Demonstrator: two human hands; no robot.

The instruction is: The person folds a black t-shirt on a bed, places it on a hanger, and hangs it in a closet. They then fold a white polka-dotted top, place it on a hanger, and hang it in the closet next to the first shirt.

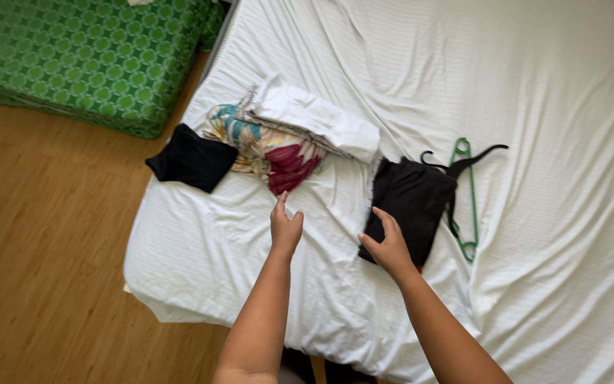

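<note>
My left hand (286, 226) hovers open above the white sheet (236, 242), just below a folded patterned cloth (271, 146) in teal, yellow and dark red. My right hand (386, 245) rests on the near edge of a folded black garment (413, 195), fingers spread. A folded white cloth (314, 117) lies on top of the patterned one. Left of that pile, at the bed's edge, sits a small folded black item (192, 160).
A black hanger (467, 162) and a green hanger (469, 192) lie right of the black garment. The bed's corner (151, 284) overhangs a wooden floor (44, 249). A green patterned mattress (87, 57) lies at the upper left.
</note>
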